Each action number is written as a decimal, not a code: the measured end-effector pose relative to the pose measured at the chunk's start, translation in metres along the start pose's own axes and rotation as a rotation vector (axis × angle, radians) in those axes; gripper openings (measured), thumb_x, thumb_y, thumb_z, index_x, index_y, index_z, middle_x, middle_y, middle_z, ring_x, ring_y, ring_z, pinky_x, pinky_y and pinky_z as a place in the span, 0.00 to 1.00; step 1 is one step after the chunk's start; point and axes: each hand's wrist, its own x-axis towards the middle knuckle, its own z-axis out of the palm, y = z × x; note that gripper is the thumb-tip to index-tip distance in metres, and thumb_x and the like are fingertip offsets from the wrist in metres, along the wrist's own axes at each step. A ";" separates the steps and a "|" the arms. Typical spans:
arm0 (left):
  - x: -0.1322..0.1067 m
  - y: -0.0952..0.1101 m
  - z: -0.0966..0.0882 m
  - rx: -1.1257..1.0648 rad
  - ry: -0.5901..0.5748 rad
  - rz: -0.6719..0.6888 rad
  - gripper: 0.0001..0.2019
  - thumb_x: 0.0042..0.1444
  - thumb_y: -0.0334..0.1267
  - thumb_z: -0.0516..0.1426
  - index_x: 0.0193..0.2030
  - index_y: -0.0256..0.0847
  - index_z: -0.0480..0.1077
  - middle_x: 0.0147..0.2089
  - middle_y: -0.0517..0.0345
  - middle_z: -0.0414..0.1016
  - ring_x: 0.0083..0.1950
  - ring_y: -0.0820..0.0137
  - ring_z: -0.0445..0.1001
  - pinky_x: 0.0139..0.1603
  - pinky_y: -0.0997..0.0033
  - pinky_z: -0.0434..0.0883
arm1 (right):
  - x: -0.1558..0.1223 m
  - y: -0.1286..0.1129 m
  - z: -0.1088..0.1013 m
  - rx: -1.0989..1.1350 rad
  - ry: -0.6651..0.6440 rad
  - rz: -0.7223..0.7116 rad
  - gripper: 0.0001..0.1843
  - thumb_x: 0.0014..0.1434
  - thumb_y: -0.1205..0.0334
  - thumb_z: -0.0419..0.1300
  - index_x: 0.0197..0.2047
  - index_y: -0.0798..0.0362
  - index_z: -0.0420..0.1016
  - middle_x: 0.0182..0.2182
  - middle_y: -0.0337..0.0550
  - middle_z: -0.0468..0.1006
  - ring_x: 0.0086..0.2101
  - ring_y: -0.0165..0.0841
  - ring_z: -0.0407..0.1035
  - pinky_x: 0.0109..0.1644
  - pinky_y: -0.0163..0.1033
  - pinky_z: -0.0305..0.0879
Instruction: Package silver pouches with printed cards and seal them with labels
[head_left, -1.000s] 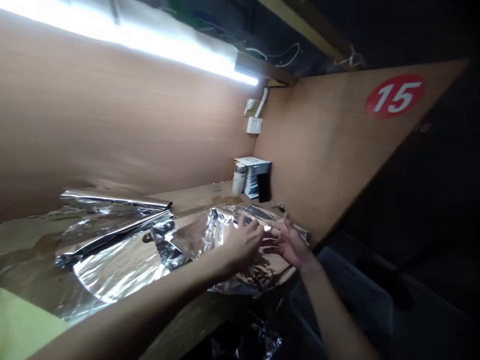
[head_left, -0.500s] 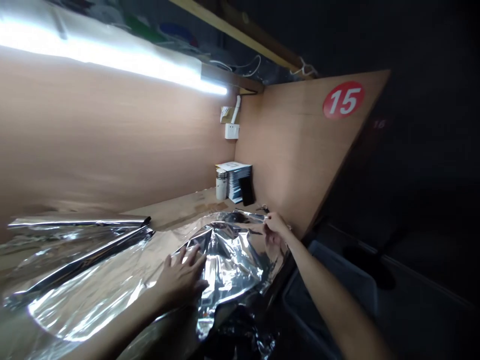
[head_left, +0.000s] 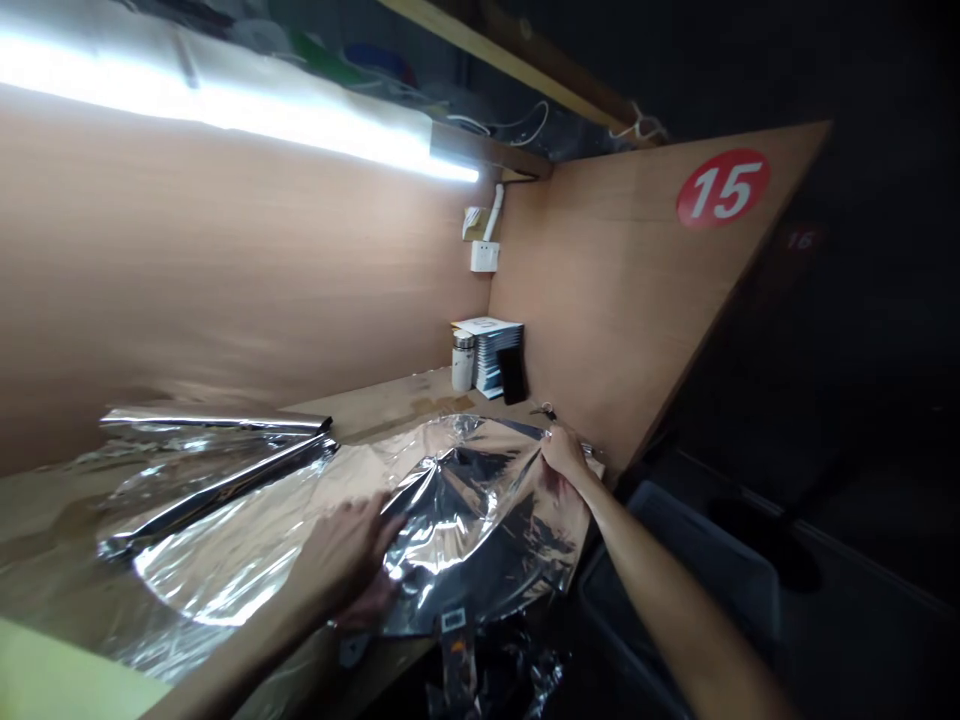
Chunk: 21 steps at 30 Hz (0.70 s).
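A large, creased piece of shiny silver foil (head_left: pixel 465 540) with a rounded left end lies over the worktop. My right hand (head_left: pixel 564 452) pinches its upper right part, pulling folds towards the fingers. Flat against the foil's middle rests my left hand (head_left: pixel 349 550), fingers stretched out and somewhat blurred. A narrow strip with a printed square label (head_left: pixel 454 622) hangs at the foil's near edge. Left of it lie two folded or rolled silver lengths (head_left: pixel 225 490), with crumpled clear film around them.
At the back corner stand a white bottle (head_left: pixel 463 362), a stack of booklets (head_left: pixel 496 350) and a black phone-like slab (head_left: pixel 513 375). Keys (head_left: pixel 549 410) lie by the side panel (head_left: pixel 592 290). A translucent bin (head_left: pixel 679 590) sits below right. A yellow-green surface (head_left: pixel 67 670) shows lower left.
The foil's near right part has been spread flatter, and its labelled strip now shows. My left hand has slid slightly left and down. My right hand keeps its pinch. The view has shifted left.
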 end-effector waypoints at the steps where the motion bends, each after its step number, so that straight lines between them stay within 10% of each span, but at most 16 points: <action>1: 0.013 0.003 -0.003 -0.037 0.052 -0.058 0.34 0.68 0.59 0.41 0.64 0.33 0.69 0.56 0.31 0.77 0.58 0.42 0.74 0.55 0.47 0.67 | -0.001 -0.002 0.001 -0.008 0.005 0.000 0.20 0.73 0.48 0.57 0.50 0.57 0.77 0.49 0.51 0.80 0.50 0.40 0.75 0.59 0.51 0.68; 10: 0.083 0.002 0.013 -0.288 0.055 -0.133 0.15 0.64 0.45 0.53 0.35 0.38 0.75 0.39 0.45 0.82 0.41 0.60 0.79 0.40 0.66 0.67 | -0.016 -0.004 -0.004 -0.076 0.058 0.006 0.22 0.76 0.57 0.45 0.50 0.58 0.78 0.48 0.57 0.82 0.50 0.41 0.76 0.52 0.41 0.64; 21: -0.019 -0.069 0.001 -0.355 0.065 -0.310 0.22 0.62 0.55 0.46 0.25 0.44 0.66 0.27 0.52 0.76 0.33 0.59 0.74 0.34 0.65 0.62 | -0.028 -0.117 -0.020 0.008 -0.048 -0.304 0.19 0.72 0.55 0.55 0.56 0.58 0.76 0.53 0.62 0.78 0.55 0.48 0.71 0.57 0.45 0.62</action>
